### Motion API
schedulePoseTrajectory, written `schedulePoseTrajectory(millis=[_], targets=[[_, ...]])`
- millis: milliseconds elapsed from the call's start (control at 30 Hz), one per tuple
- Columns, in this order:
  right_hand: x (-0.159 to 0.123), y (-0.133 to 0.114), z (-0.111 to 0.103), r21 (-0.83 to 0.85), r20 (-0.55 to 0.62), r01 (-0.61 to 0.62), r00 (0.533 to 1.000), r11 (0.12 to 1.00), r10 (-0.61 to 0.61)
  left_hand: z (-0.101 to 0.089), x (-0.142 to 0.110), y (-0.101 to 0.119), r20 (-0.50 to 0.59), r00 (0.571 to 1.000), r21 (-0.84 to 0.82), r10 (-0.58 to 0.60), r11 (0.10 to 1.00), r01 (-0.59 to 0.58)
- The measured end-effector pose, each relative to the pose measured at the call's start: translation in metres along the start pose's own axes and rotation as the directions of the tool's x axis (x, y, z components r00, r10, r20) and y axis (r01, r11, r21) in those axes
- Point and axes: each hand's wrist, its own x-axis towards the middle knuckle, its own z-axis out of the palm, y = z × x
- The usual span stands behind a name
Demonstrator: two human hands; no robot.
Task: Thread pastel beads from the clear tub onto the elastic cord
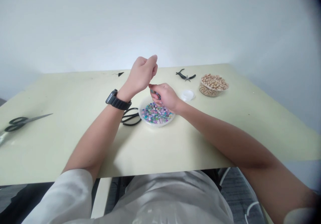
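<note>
My left hand (144,70), with a black watch (117,100) on its wrist, is raised with the fingers closed; what they pinch, if anything, is hidden from me. Just below and to its right, my right hand (167,96) is curled closed around a short row of small coloured beads (157,94), apparently a strand. Both hands nearly touch at the right thumb tip. Beneath the right hand stands a round white bowl (156,125), filled with many loose beads (155,114) in purple, teal, green and pink.
Black-handled scissors (130,119) lie partly behind the bowl's left side. Other scissors (21,123) rest at far left. Pliers (187,75), a clear round lid or spool (187,95) and a tub of tan nuts or beans (213,85) stand right. A wall closes the back.
</note>
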Motion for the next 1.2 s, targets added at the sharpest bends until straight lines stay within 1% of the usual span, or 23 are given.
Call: schedulePoseTrajectory(millis=[200,367,500,767,933,1200], targets=[[-0.0010,-0.0021,0.0003,0.004,0.023,-0.012,1.000,1.000,0.012,-0.0018,0.0003,-0.0040,0.024,0.999,0.044,-0.023,0.999,0.022],[-0.0016,-0.0031,0.0002,0.004,0.035,-0.008,0.999,1.000,0.007,-0.0016,0.0014,-0.0049,0.004,1.000,0.012,-0.005,1.000,0.005],[-0.0008,-0.0016,-0.0004,0.012,0.048,0.002,0.999,1.000,-0.003,-0.0009,0.0014,-0.0040,0.003,1.000,0.034,-0.014,0.999,0.014],[-0.0002,-0.0011,-0.0003,-0.009,0.036,0.011,0.999,1.000,-0.011,-0.0006,0.0005,0.0004,0.001,1.000,0.073,-0.031,0.997,0.031],[0.0005,-0.0002,-0.0006,-0.001,0.037,0.004,0.999,1.000,-0.004,-0.0012,0.0004,0.0000,0.012,1.000,0.083,-0.019,0.996,0.018],[-0.0009,-0.0009,-0.0002,-0.010,0.040,0.004,0.999,1.000,-0.003,0.0004,0.0015,-0.0016,-0.011,1.000,0.005,-0.022,1.000,0.022]])
